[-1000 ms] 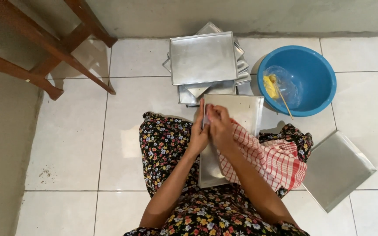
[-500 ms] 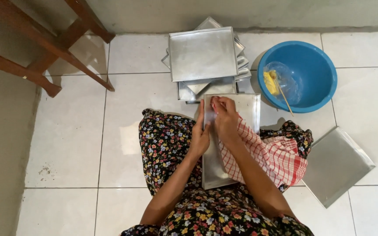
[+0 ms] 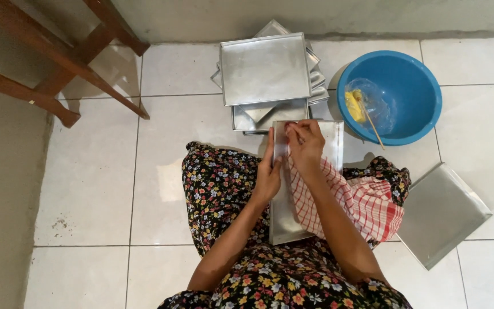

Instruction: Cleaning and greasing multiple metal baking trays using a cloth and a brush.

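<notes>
A shiny metal baking tray [image 3: 286, 220] lies lengthwise across my lap, over my flowered dress. My left hand [image 3: 267, 173] grips its left edge, fingers pointing away from me. My right hand [image 3: 305, 144] presses a red-and-white checked cloth [image 3: 357, 201] onto the tray's far end, near the top rim. The cloth trails down over my right forearm and knee.
A stack of several metal trays [image 3: 264, 71] sits on the white tile floor ahead. A blue plastic basin [image 3: 408, 86] to the right holds a clear bag, something yellow and a thin stick. Another tray [image 3: 442, 213] lies at my right. Wooden chair legs [image 3: 58, 63] stand at upper left.
My right hand with the cloth has slid along the tray away from me, toward its far end. My left hand keeps its hold on the left edge.
</notes>
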